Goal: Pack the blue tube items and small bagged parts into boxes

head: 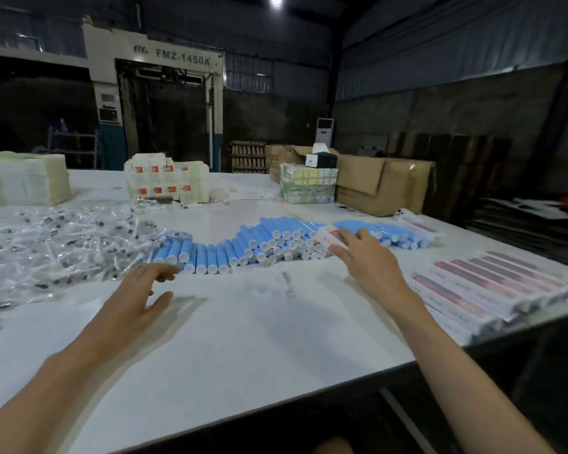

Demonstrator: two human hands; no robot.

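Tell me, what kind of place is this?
Probably a factory packing floor: a large machine marked FMZ-1450A at the back, heaps of blue tubes on a white table, and cardboard cartons.

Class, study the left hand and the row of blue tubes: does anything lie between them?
Nothing visible does. The left hand reaches right up to the blue tubes over the white table; the bagged parts lie to its left.
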